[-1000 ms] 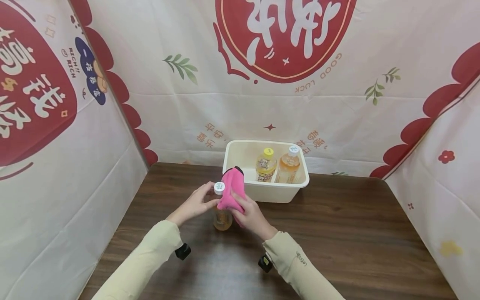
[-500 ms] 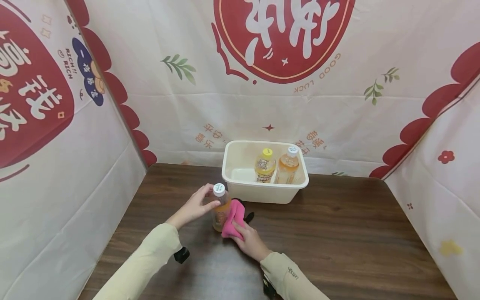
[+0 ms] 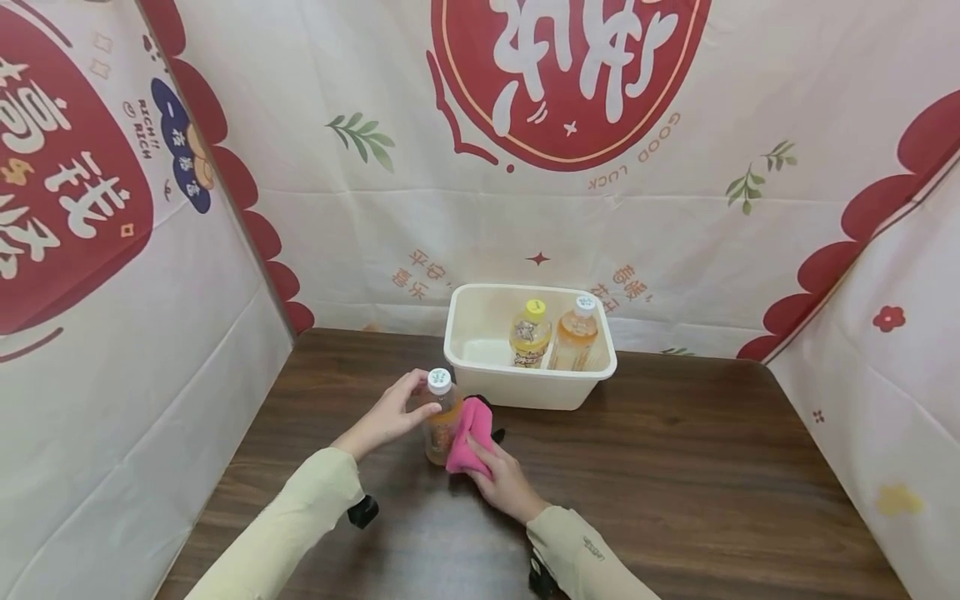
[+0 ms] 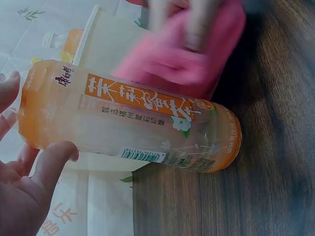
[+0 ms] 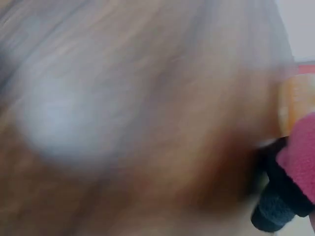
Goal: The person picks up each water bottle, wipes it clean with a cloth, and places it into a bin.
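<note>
An upright drink bottle (image 3: 441,425) with a white cap and orange label stands on the table. My left hand (image 3: 386,418) holds it near the top, thumb on the near side and fingers reaching round behind. In the left wrist view the label of the bottle (image 4: 133,118) faces the camera. My right hand (image 3: 504,482) grips a folded pink fuzzy cloth (image 3: 470,437) with black trim, which lies against the bottle's lower right side. At the right wrist view's edge, the pink cloth (image 5: 302,152) shows with its black band; most of that view is blurred tabletop.
Behind the hands stands a cream plastic bin (image 3: 525,390). Inside it, on the right, are a yellow-capped bottle (image 3: 530,335) and a white-capped orange bottle (image 3: 576,337). Printed cloth walls (image 3: 360,250) enclose the dark wooden table (image 3: 675,467) at the back and sides.
My right hand has brought the pink cloth down from beside the bottle's cap to its lower side. The left hand keeps its place at the top of the bottle.
</note>
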`<action>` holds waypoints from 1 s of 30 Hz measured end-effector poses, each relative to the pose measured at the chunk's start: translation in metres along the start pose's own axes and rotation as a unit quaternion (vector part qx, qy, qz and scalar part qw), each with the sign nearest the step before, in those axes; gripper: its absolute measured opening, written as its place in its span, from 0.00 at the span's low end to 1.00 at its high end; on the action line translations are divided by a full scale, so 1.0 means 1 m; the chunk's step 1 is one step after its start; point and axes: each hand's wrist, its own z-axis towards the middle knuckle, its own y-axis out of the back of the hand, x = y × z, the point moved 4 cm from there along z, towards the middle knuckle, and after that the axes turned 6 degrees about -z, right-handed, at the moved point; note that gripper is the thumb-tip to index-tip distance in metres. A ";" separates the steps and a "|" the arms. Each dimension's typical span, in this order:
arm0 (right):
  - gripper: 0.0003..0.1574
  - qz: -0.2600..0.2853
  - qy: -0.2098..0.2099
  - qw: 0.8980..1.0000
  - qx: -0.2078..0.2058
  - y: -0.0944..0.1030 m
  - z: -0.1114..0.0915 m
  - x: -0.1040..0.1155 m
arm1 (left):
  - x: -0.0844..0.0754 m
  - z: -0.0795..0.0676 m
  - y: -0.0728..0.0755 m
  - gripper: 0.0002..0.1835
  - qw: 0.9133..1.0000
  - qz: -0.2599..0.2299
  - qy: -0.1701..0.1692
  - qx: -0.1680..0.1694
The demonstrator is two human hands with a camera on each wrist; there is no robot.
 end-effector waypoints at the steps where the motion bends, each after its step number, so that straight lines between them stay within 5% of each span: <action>1: 0.33 0.005 0.006 1.000 -0.012 0.003 0.004 0.002 | 0.000 0.000 0.001 0.18 1.000 0.003 -0.005 -0.003; 8: 0.32 0.024 0.059 0.996 -0.067 0.042 0.045 0.023 | 0.000 -0.001 0.001 0.18 1.000 0.016 -0.016 -0.007; 14: 0.30 0.039 0.101 0.992 -0.058 0.070 0.081 0.040 | -0.001 -0.001 -0.001 0.16 1.000 0.010 -0.007 0.000; 18: 0.35 0.045 0.098 0.993 -0.054 0.072 0.093 0.046 | -0.001 0.000 -0.002 0.14 1.000 0.006 -0.002 0.003; 30: 0.34 0.029 0.021 0.994 -0.105 0.024 0.050 0.019 | 0.006 -0.002 -0.002 0.19 1.000 -0.012 0.014 -0.005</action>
